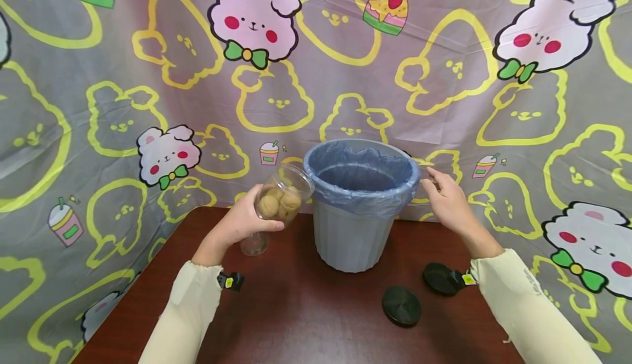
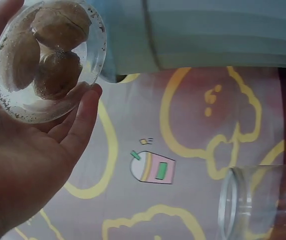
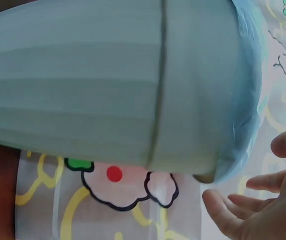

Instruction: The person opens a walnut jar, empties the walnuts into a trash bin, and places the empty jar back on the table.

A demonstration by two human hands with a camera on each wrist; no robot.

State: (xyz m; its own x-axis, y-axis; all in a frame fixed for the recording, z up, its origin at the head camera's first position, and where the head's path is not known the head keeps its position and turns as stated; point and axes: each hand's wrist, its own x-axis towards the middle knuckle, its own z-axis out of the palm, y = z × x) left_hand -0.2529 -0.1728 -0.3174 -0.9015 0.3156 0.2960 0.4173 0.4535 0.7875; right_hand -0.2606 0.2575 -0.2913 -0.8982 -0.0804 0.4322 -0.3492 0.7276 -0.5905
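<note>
My left hand grips a clear plastic jar that leans to the right, its open mouth beside the left rim of a grey trash bin. Several walnuts lie in the lower part of the jar; the left wrist view shows walnuts through its base. A blue plastic liner is folded over the bin's rim. Just off the rim's right side, my right hand is held with fingers loosely extended and nothing in them. The bin's bottom inside is hidden.
Behind the left hand, a second clear jar stands on the dark red table. Two black round lids, a nearer lid and a farther lid, lie at the right. A patterned cloth hangs behind the table.
</note>
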